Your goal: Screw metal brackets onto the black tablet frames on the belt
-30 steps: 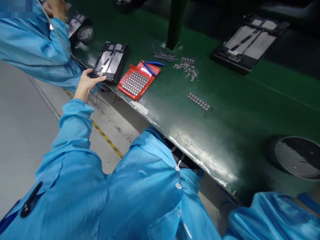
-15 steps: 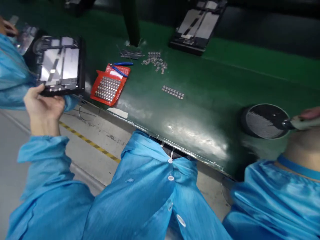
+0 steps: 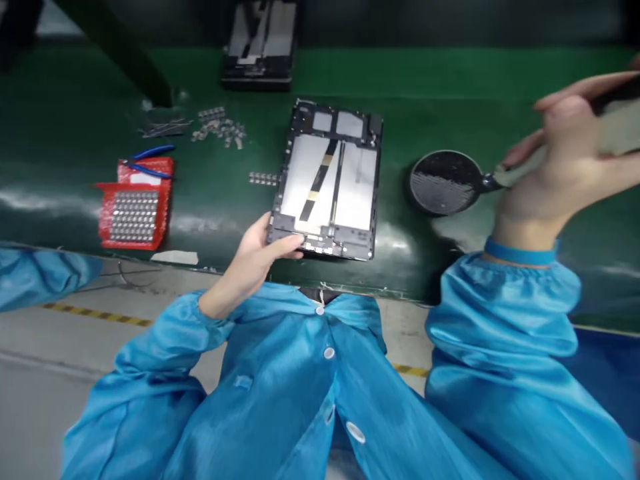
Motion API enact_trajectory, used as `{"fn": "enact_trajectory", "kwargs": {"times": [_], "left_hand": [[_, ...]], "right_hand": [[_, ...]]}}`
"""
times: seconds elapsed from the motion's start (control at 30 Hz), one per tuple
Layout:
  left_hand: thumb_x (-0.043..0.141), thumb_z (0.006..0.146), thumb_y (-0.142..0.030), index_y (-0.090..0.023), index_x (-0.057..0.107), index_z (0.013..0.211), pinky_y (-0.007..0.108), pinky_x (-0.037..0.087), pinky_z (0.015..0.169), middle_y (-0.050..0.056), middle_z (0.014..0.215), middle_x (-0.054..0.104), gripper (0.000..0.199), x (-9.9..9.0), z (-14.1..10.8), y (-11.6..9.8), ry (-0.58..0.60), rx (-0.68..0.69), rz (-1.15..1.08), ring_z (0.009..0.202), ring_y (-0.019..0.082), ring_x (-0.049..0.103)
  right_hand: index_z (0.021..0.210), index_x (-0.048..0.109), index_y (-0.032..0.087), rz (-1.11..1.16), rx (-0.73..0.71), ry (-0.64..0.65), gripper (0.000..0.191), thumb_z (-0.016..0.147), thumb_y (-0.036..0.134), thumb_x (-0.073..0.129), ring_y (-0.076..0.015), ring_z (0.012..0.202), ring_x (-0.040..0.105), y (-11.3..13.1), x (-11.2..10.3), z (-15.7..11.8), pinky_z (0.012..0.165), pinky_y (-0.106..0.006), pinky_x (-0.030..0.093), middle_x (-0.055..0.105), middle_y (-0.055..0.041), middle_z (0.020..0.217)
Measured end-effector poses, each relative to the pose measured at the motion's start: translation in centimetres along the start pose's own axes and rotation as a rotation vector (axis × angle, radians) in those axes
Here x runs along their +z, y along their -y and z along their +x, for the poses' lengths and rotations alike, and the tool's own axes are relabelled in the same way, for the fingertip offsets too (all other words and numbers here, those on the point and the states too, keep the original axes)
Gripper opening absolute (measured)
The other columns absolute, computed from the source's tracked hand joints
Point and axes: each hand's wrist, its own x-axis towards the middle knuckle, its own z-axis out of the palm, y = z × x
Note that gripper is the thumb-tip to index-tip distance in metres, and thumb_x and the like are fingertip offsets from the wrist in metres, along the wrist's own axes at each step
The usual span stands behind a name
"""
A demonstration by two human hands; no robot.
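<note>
My left hand (image 3: 255, 257) grips the lower left corner of an opened tablet (image 3: 355, 187), thumb on top. The tablet's silver battery packs and dark ribbon cables face up. It overlaps the right part of a strip of small metal parts (image 3: 261, 179). At the right, my right hand (image 3: 560, 163) is closed round an electric screwdriver (image 3: 620, 130) with a pale body and a dark front end. That front end is at the rim of a round black dish (image 3: 414, 190) of fine grey contents, too small to make out.
A red bubble-wrap pouch (image 3: 164, 217) bears rows of small metal parts, with blue-handled pliers (image 3: 155, 152) on it. Behind lie loose metal parts (image 3: 227, 130) and thin dark sticks (image 3: 167, 127). Another opened tablet (image 3: 257, 73) lies at the back. A co-worker's blue sleeve (image 3: 45, 273) is at left.
My left hand has brought the tablet from the co-worker's side at the left to in front of me. The view has turned right; my right hand shows more fully, still near the dish.
</note>
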Motion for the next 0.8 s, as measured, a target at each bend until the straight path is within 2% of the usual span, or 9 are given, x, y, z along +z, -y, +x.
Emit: {"fn": "enact_trajectory", "kwargs": {"times": [0.07, 0.13, 0.23, 0.33, 0.4, 0.5, 0.6, 0.7, 0.8], "left_hand": [[0.101, 0.083, -0.036, -0.019, 0.073, 0.124, 0.024, 0.07, 0.079, 0.007, 0.117, 0.08, 0.052, 1.4, 1.0, 1.0, 0.088, -0.036, 0.087, 0.101, 0.019, 0.076], [0.099, 0.084, -0.043, -0.018, 0.069, 0.128, 0.028, 0.07, 0.081, 0.009, 0.117, 0.079, 0.058, 1.7, 1.7, 0.9, 0.148, -0.067, 0.229, 0.099, 0.021, 0.076], [0.09, 0.091, -0.056, -0.021, 0.067, 0.142, 0.034, 0.064, 0.074, 0.008, 0.111, 0.079, 0.067, 1.1, 2.2, -1.9, 0.225, -0.08, 0.672, 0.083, 0.022, 0.075], [0.076, 0.104, -0.06, -0.024, 0.074, 0.144, 0.041, 0.059, 0.079, 0.006, 0.111, 0.078, 0.054, 0.3, 3.6, -6.3, 0.141, 0.098, 1.254, 0.084, 0.025, 0.073], [0.074, 0.105, -0.051, -0.021, 0.076, 0.143, 0.044, 0.059, 0.091, 0.007, 0.115, 0.077, 0.048, -0.4, 5.6, -8.7, 0.083, 0.292, 1.454, 0.096, 0.028, 0.073], [0.077, 0.099, -0.049, -0.02, 0.077, 0.141, 0.046, 0.056, 0.105, 0.01, 0.126, 0.072, 0.051, -1.9, 9.6, -10.4, 0.19, 0.442, 1.527, 0.118, 0.031, 0.069], [0.079, 0.092, -0.055, -0.021, 0.082, 0.118, 0.046, 0.055, 0.107, 0.009, 0.121, 0.07, 0.043, -3.4, 12.5, -10.3, 0.287, 0.425, 1.527, 0.119, 0.031, 0.066], [0.081, 0.088, -0.049, -0.022, 0.078, 0.105, 0.044, 0.056, 0.104, 0.007, 0.117, 0.072, 0.032, -4.0, 13.0, -10.2, 0.278, 0.399, 1.493, 0.114, 0.03, 0.069], [0.084, 0.087, -0.045, -0.023, 0.073, 0.104, 0.04, 0.059, 0.094, 0.003, 0.109, 0.077, 0.03, -3.8, 12.4, -10.4, 0.254, 0.311, 1.434, 0.101, 0.026, 0.074]], "right_hand": [[0.125, 0.043, 0.009, 0.046, -0.095, 0.038, 0.072, 0.08, 0.049, 0.082, 0.0022, 0.09, 0.065, -0.6, -0.3, 0.5, 0.053, -0.015, 0.04, 0.056, -0.0005, 0.141], [0.124, 0.042, 0.01, 0.088, -0.145, 0.091, 0.062, 0.086, 0.042, 0.079, 0.0037, 0.086, 0.065, -1.0, -0.4, 0.7, 0.052, -0.013, 0.039, 0.058, 0.0024, 0.131], [0.124, 0.035, 0.013, 0.126, -0.161, 0.154, 0.051, 0.094, 0.035, 0.07, 0.0071, 0.069, 0.052, -1.1, -0.1, 0.8, 0.051, -0.013, 0.037, 0.057, 0.005, 0.103], [0.126, 0.031, 0.014, 0.135, -0.166, 0.209, 0.05, 0.096, 0.031, 0.066, 0.0064, 0.059, 0.04, -1.1, 0.3, 0.7, 0.048, -0.015, 0.031, 0.055, 0.0053, 0.096], [0.127, 0.031, 0.015, 0.138, -0.165, 0.225, 0.052, 0.095, 0.033, 0.068, 0.0054, 0.058, 0.04, -1.3, 0.3, 0.8, 0.048, -0.016, 0.031, 0.055, 0.0049, 0.096], [0.125, 0.033, 0.017, 0.147, -0.18, 0.214, 0.053, 0.093, 0.036, 0.071, 0.0046, 0.061, 0.043, -1.8, 0.3, 0.9, 0.05, -0.018, 0.034, 0.055, 0.0031, 0.098], [0.124, 0.034, 0.017, 0.13, -0.195, 0.207, 0.047, 0.096, 0.035, 0.067, 0.004, 0.059, 0.04, -2.0, 0.3, 0.7, 0.051, -0.02, 0.032, 0.054, 0.0019, 0.098], [0.124, 0.035, 0.017, 0.1, -0.211, 0.2, 0.043, 0.098, 0.034, 0.065, 0.0063, 0.058, 0.038, -2.0, 0.5, 0.5, 0.052, -0.018, 0.031, 0.054, 0.0025, 0.098], [0.124, 0.036, 0.017, 0.077, -0.225, 0.191, 0.044, 0.098, 0.037, 0.066, 0.0085, 0.06, 0.038, -2.1, 0.5, 0.4, 0.052, -0.016, 0.034, 0.054, 0.0031, 0.099]]}}
